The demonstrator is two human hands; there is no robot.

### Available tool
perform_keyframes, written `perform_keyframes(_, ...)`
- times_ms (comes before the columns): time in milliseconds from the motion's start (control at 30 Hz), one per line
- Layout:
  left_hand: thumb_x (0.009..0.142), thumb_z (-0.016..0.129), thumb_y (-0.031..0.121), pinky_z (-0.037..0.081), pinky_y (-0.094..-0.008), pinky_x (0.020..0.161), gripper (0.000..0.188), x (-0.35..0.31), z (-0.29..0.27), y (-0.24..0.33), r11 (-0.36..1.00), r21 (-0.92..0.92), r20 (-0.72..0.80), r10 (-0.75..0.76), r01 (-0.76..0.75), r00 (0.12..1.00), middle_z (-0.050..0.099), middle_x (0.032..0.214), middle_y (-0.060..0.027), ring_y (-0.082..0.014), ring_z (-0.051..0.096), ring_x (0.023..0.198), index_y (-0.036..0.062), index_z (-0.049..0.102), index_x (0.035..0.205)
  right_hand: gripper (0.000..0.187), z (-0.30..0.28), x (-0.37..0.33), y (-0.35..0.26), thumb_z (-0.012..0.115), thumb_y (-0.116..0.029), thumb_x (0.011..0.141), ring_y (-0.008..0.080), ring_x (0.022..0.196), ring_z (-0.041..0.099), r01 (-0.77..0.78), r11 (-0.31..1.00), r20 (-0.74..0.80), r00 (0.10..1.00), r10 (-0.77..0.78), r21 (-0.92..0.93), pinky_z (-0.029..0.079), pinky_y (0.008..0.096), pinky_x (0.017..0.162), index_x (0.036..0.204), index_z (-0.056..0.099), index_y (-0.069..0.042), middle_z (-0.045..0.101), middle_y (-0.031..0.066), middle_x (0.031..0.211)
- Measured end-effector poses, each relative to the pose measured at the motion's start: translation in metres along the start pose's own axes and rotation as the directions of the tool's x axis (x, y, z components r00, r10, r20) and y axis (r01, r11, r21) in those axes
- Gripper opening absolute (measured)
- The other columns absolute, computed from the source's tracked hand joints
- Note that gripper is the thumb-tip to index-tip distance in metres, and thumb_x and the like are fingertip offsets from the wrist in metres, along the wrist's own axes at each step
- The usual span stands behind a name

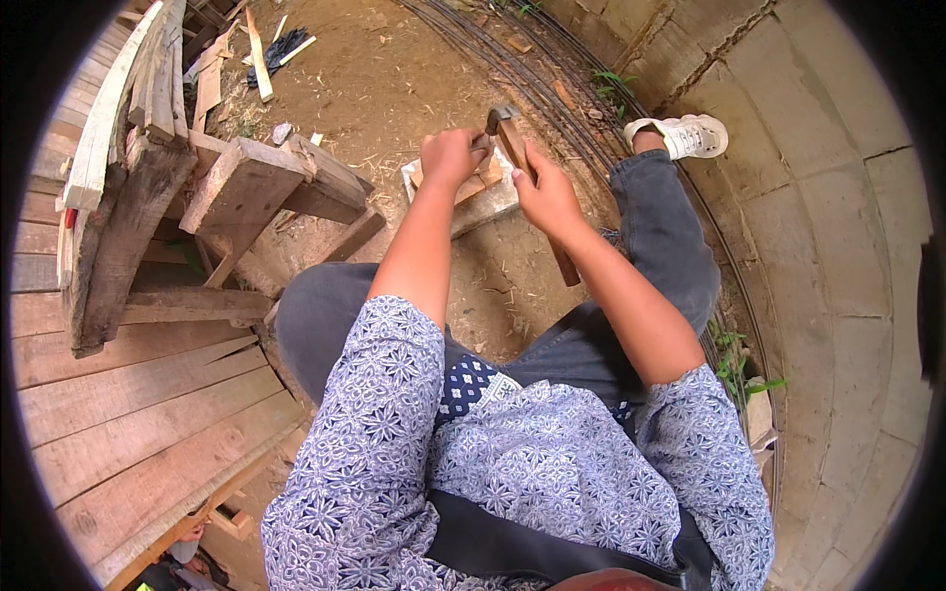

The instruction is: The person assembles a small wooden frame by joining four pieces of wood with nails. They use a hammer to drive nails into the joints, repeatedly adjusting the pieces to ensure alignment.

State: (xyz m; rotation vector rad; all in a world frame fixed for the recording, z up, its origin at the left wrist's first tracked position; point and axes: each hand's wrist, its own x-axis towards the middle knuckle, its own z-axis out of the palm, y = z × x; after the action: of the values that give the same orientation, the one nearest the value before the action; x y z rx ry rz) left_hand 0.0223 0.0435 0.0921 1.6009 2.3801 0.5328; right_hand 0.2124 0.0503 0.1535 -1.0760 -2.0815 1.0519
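Note:
My right hand (548,200) is wrapped round the wooden handle of a hammer (517,148). Its metal head points away from me and sits just right of my left fingers, while the handle's lower end shows below my right wrist. My left hand (451,158) is closed, fingertips pinched close to the hammer head; whatever they hold is too small to make out. Beneath both hands lies a small piece of wood (477,185) on a pale block (485,212) on the ground. My left hand and forearm partly cover the wood.
At left stands a rough timber bench (246,187) beside plank boarding (148,404). Long dark rods (512,77) run along the foot of a block wall (818,227) at right. Wood offcuts (258,54) and a black plastic scrap (279,54) lie on the dirt at far left.

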Motion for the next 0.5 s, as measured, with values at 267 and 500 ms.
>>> perform_keyframes(267,0.084,0.075,0.044,0.045,-0.0398,0.086,0.035,-0.004,-0.001,-0.009,0.999,0.041,0.009,0.000,-0.001,1.000,0.075,0.094,-0.0088,-0.0274,0.071,0.091,0.0301,0.074,0.116,0.055,-0.014,0.008,-0.047,0.056,-0.011,0.095,0.0340,0.112,0.068,0.237,0.965,-0.221,0.953,-0.209,0.112,0.051,0.0366,0.093,0.148,0.044,-0.003,0.065,0.0291,0.121)
perform_keyframes(500,0.083,0.075,0.045,0.045,-0.0398,0.087,0.034,-0.004,-0.004,-0.004,0.999,0.034,0.017,-0.012,0.012,1.000,0.075,0.094,-0.0095,-0.0288,0.070,0.091,0.0301,0.075,0.113,0.056,-0.012,-0.008,-0.038,0.056,-0.009,0.094,0.0366,0.103,0.070,0.045,0.995,-0.053,0.998,-0.040,0.089,0.052,0.0389,0.089,0.148,0.045,-0.004,0.068,0.0278,0.115)
